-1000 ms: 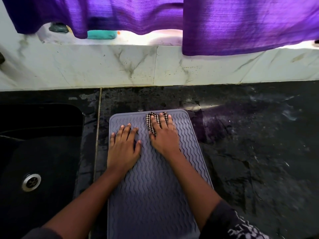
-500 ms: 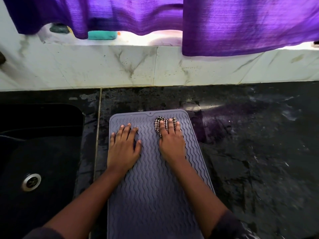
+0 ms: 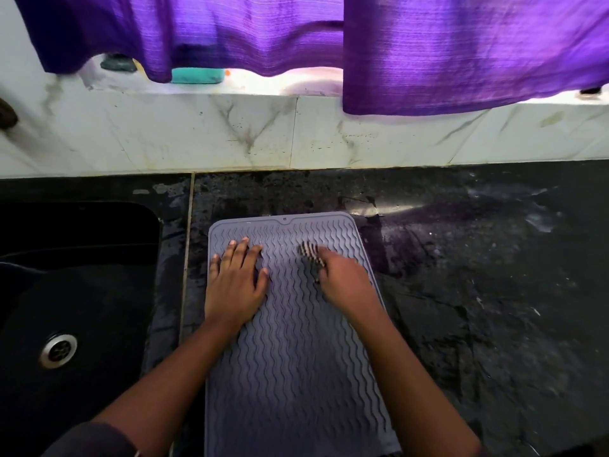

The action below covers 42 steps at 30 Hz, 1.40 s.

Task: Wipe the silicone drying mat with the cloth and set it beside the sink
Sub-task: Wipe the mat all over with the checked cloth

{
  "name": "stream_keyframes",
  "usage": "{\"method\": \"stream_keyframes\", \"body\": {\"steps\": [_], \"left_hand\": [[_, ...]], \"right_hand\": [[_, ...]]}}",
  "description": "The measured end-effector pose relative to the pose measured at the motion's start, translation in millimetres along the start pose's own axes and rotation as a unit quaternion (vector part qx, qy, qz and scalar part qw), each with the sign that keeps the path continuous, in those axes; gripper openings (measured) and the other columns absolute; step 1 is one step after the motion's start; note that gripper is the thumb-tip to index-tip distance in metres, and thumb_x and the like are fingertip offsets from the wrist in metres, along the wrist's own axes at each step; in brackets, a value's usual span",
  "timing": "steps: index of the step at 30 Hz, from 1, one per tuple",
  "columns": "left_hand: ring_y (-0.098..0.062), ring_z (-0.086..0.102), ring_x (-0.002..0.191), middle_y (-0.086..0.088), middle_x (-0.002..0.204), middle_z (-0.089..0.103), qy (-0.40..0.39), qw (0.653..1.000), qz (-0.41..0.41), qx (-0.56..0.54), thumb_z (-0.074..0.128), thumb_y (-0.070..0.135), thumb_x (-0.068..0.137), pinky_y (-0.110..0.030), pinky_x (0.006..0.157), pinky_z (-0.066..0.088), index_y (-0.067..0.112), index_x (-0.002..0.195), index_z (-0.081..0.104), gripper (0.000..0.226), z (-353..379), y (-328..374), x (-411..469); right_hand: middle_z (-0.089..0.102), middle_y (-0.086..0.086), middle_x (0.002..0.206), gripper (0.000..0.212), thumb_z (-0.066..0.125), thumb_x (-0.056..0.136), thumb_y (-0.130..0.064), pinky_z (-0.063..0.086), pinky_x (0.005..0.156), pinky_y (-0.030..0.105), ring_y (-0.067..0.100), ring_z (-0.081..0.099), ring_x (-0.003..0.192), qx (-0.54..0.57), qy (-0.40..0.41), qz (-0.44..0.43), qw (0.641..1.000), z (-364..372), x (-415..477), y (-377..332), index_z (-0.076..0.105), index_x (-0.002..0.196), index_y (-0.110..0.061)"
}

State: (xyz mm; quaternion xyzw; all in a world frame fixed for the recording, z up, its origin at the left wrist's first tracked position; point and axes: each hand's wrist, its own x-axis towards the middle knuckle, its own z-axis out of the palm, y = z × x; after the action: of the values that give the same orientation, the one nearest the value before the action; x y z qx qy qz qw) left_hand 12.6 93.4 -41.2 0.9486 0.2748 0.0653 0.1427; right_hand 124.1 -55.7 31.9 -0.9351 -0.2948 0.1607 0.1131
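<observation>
Silicone drying mat [image 3: 296,351], grey with wavy ridges, lies flat on the wet black table [image 3: 478,308], its long left edge just beside the sink [image 3: 79,291] and its far short edge pointing toward the marble wall. Relative to the mat, the left hand [image 3: 235,285] rests palm-down on the far left part, fingers spread wide, pinning it. The right hand [image 3: 342,278] presses a checked cloth [image 3: 311,257] against the far right part, closed over it so only a bunched corner shows beyond the fingertips; the hand is blurred.

Judging by its look, the mat is light, floppy and grippy, so it will likely sag or fold when lifted by one corner, and water may run off it. Taking hold of both long edges, or rolling it from the near end, seems safest. Wiping appears unfinished: the near half is untouched by either hand.
</observation>
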Motion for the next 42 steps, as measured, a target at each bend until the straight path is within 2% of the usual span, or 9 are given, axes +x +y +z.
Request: {"method": "stream_keyframes", "body": {"steps": [6,11,18,21,25,31,36,39,42], "left_hand": [[-0.023,0.021,0.144,-0.005,0.152,0.032,0.005,1.0,-0.001,0.004,0.019,0.049,0.087,-0.047,0.116,0.014,0.023,0.139,0.038,0.061,-1,1,0],[-0.022,0.02,0.144,-0.004,0.153,0.032,0.004,1.0,-0.002,0.003,0.023,0.048,0.089,-0.046,0.116,0.013,0.023,0.14,0.037,0.058,0,1,-1],[-0.023,0.019,0.144,-0.005,0.153,0.031,0.003,1.0,0.002,0.001,0.023,0.048,0.089,-0.046,0.116,0.012,0.023,0.14,0.037,0.059,1,-1,0],[-0.023,0.02,0.144,-0.004,0.153,0.032,0.008,1.0,0.001,0.003,0.024,0.047,0.089,-0.046,0.116,0.013,0.023,0.139,0.037,0.058,1,0,1],[-0.023,0.019,0.144,-0.005,0.153,0.031,0.006,1.0,0.0,0.004,0.025,0.046,0.089,-0.046,0.116,0.013,0.022,0.14,0.036,0.057,1,0,1],[-0.023,0.019,0.144,-0.005,0.153,0.031,0.003,1.0,0.002,0.0,0.03,0.044,0.091,-0.047,0.116,0.013,0.022,0.14,0.037,0.054,0,0,-1],[-0.023,0.017,0.144,-0.005,0.153,0.03,0.001,1.0,0.003,-0.005,0.027,0.045,0.089,-0.046,0.117,0.011,0.023,0.14,0.036,0.056,0,0,0],[-0.023,0.018,0.144,-0.005,0.153,0.03,0.007,1.0,0.003,-0.003,0.028,0.045,0.089,-0.046,0.116,0.012,0.022,0.14,0.036,0.056,-1,2,0],[-0.023,0.019,0.144,-0.005,0.153,0.031,0.008,1.0,0.002,-0.005,0.029,0.044,0.09,-0.047,0.116,0.013,0.022,0.14,0.037,0.055,-1,3,-1]], "right_hand": [[0.013,0.021,0.155,0.056,0.031,0.098,-0.026,0.022,0.112,0.049,0.039,0.012,0.142,-0.065,0.025,0.017,0.997,37,27,-20,0.012,0.149,-0.014],[0.016,0.019,0.155,0.055,0.032,0.098,-0.017,0.029,0.109,0.048,0.039,0.017,0.141,-0.1,-0.013,0.021,0.995,29,19,-15,0.012,0.15,-0.012],[0.058,0.016,0.123,0.045,0.041,0.095,-0.016,0.046,0.091,0.041,0.03,0.055,0.109,-0.027,0.001,-0.011,1.0,2,7,0,0.037,0.14,-0.012],[0.028,0.019,0.151,0.057,0.04,0.096,-0.029,0.028,0.11,0.045,0.035,0.025,0.138,-0.02,0.015,-0.001,1.0,21,12,-10,0.02,0.148,-0.016],[0.009,0.027,0.154,0.065,0.038,0.094,-0.036,0.019,0.112,0.051,0.043,0.006,0.142,-0.072,0.001,0.017,0.997,40,15,-22,0.009,0.149,-0.016],[0.011,0.021,0.156,0.057,0.034,0.099,-0.02,0.022,0.112,0.049,0.038,0.011,0.143,-0.104,-0.055,-0.003,0.993,33,-33,-11,0.009,0.15,-0.016],[0.057,0.013,0.125,0.045,0.041,0.096,-0.017,0.051,0.092,0.041,0.025,0.058,0.104,0.027,0.009,-0.005,1.0,11,-35,-2,0.038,0.141,-0.02],[0.019,0.011,0.156,0.055,0.039,0.096,-0.032,0.017,0.115,0.051,0.035,0.015,0.143,-0.025,0.039,-0.017,0.999,29,-8,-6,0.02,0.148,-0.027],[0.012,0.007,0.158,0.059,0.038,0.094,-0.039,0.008,0.114,0.05,0.033,0.002,0.145,-0.033,0.049,-0.048,0.997,47,-3,-1,0.017,0.148,-0.029]]}}
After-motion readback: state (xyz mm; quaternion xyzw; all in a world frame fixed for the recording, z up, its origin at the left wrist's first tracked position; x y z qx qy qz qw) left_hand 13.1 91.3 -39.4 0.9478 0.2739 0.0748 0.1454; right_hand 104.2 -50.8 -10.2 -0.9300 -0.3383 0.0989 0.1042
